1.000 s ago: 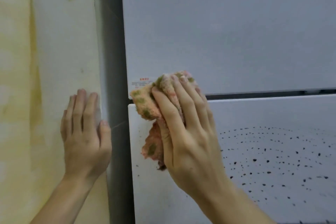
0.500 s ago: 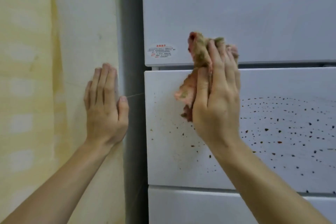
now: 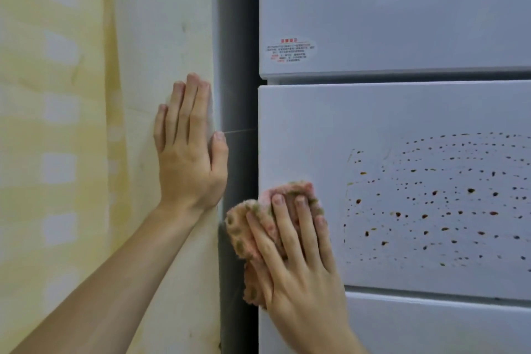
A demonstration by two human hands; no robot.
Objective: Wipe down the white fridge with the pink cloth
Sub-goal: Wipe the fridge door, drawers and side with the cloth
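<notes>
Two hands show in my feed. The right hand lies flat with its fingers straight and spread, pressing the bunched pink cloth against the lower left corner of the middle door panel of the white fridge. The cloth carries greenish-brown blotches and hangs partly over the panel's left edge. To its right I see a wide patch of dark spots on the same panel. A small sticker with red print sits on the upper panel. The left hand rests open, palm flat, on the yellow-stained wall, just beside the dark gap next to the fridge.
</notes>
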